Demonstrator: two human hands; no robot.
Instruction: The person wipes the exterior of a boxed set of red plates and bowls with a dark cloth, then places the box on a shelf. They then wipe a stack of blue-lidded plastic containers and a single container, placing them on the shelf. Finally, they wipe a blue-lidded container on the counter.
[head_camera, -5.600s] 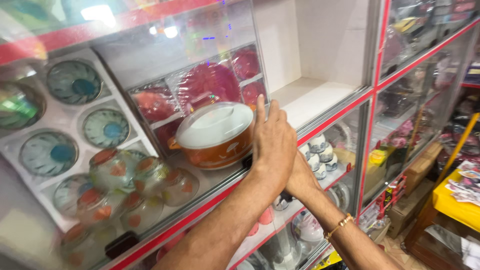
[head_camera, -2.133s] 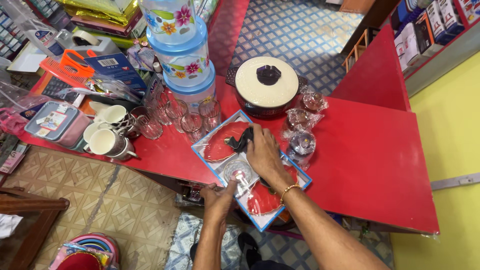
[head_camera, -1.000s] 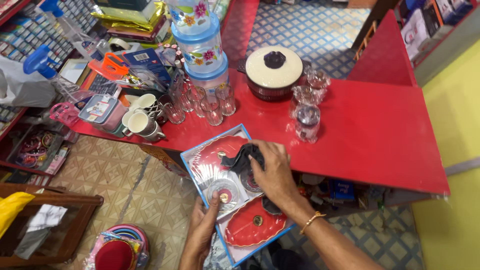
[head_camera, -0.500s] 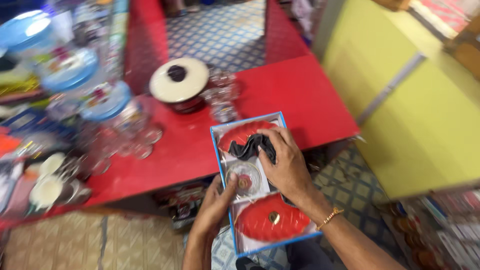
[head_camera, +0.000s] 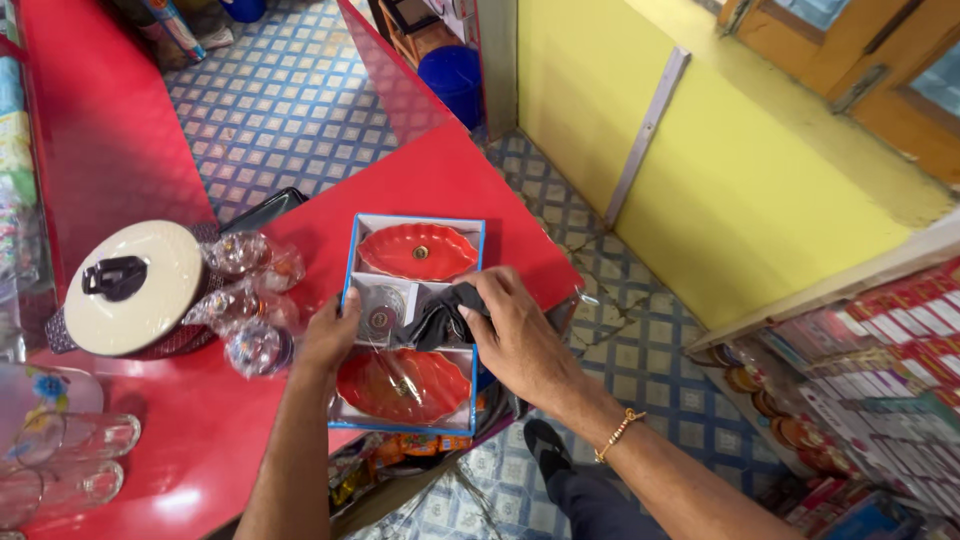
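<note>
Wiping partway done, by the look of it: right hand (head_camera: 520, 335) clamped on black cloth (head_camera: 440, 318) mid-box (head_camera: 412, 322); left hand (head_camera: 332, 335) gripping box's nine o'clock edge on red table (head_camera: 200, 440). Both red dishes still boxed.

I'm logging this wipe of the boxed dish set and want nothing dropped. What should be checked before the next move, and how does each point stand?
1. Left hand steadies the blue-edged box: ok.
2. Right hand has its grip on the dark cloth: ok.
3. Box fully on the red counter: not ok, its near end overhangs the edge.
4. Both red oval dishes seated in their compartments: ok.
5. Wrapped glasses clear of the box: ok, apart.
6. Dishes clean: cannot tell.
</note>
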